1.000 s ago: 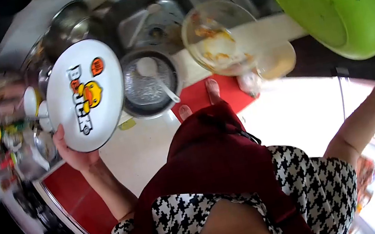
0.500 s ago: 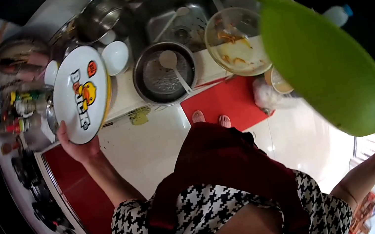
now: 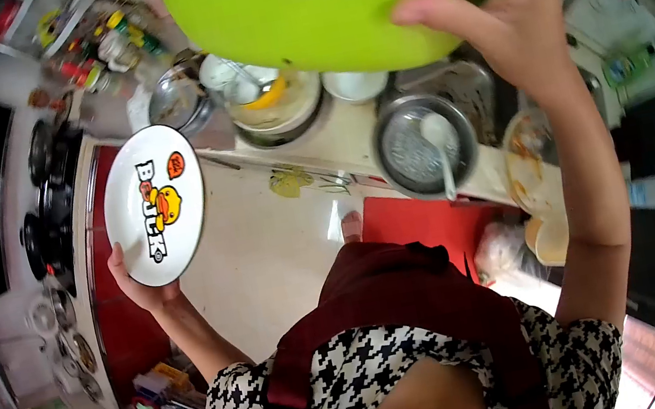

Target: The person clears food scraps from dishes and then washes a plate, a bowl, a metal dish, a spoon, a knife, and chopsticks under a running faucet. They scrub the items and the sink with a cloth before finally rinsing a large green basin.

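My left hand (image 3: 148,287) grips the lower edge of a white plate (image 3: 120,197) with a dark rim and a printed yellow duck. The plate hangs over the floor beside the counter, its face toward me. Up over the counter, my right hand (image 3: 519,22) is closed on the rim of a large lime-green basin (image 3: 312,14), thumb along its outside. Beneath the basin show a white bowl (image 3: 356,85) and stacked bowls with a yellow one (image 3: 266,97). A steel bowl (image 3: 405,173) with clear liquid and a pale ladle (image 3: 437,134) stands nearer the counter edge.
Partly behind my right arm are the sink (image 3: 477,82) and a food-stained dish (image 3: 527,182). Condiment bottles (image 3: 120,48) crowd the far left counter, with black pots (image 3: 43,228) below. A red mat (image 3: 428,226) lies on the floor. A blue-capped bottle (image 3: 650,193) is at right.
The green basin has swung from the right side to above the counter, with my right hand on it. The plate is now away from the counter's dishes. My view has turned left.
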A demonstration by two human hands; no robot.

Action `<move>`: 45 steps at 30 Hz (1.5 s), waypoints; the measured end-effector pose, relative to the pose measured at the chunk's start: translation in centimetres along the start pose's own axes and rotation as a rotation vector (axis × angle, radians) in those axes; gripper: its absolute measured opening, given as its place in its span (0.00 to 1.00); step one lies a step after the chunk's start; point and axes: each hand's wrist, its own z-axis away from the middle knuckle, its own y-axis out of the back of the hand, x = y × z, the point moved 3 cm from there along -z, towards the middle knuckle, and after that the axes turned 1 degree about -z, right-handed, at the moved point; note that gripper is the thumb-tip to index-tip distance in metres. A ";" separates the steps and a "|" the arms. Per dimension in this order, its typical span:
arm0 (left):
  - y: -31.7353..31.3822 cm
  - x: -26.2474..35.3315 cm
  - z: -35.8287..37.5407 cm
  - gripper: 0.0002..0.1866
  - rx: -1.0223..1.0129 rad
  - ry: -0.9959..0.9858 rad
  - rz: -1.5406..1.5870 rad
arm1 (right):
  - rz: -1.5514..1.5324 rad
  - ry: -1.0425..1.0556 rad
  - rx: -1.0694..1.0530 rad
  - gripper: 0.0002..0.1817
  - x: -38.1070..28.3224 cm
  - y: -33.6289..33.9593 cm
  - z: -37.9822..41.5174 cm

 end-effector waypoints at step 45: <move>0.5 -3.2 -5.9 0.29 0.023 0.269 -0.148 | 0.478 -0.455 -0.346 0.17 2.3 -9.0 1.5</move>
